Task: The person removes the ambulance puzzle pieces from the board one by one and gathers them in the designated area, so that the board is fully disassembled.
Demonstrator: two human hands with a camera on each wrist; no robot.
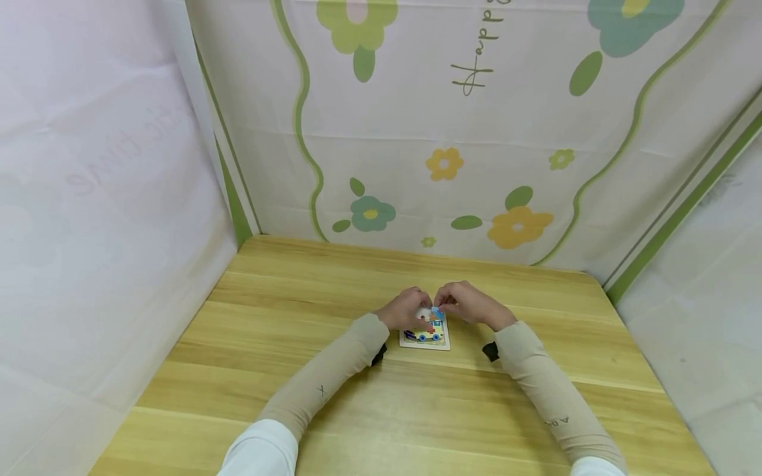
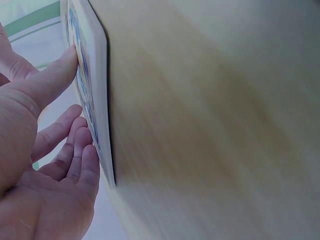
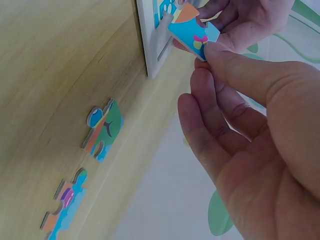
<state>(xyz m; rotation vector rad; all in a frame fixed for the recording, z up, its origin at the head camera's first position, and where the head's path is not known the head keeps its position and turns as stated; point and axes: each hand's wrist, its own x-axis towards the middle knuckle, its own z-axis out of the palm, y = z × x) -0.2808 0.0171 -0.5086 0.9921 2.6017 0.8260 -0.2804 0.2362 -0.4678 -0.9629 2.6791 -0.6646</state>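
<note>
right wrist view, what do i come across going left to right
Loose puzzle piece with a purple mark → loose green-and-orange puzzle piece → white-edged puzzle board → blue-and-orange puzzle piece pinched by the right hand → right hand

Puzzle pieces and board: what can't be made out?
- Head: part of the board, behind the left hand.
- Left wrist: the board's picture, almost edge-on.
- Right wrist: part of the held piece, under the right hand.
- Right wrist: lower loose piece, cut off by the bottom edge.
</note>
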